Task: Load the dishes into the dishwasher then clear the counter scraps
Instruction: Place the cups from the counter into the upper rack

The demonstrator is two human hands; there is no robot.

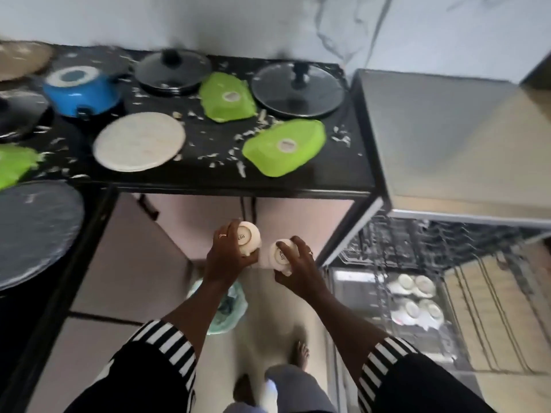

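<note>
Our left hand [228, 259] curls its grip round a small white ceramic cup [250, 234], and our right hand [298, 271] grips a second white cup [278, 257], both bottom-up above the pale floor [268, 323]. Ahead, pale scraps [241, 169] litter the glossy black worktop [208, 178]. The open steel dishwasher [447, 144] stands just to its right, against a marbled wall [238, 19].

Veined white wall [268, 22], pinkish cabinet doors [125, 257]

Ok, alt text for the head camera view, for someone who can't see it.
The person's left hand and right hand each grip an upside-down white cup before a black counter littered with scraps, green bowls and lids; the open dishwasher is at right.
</note>
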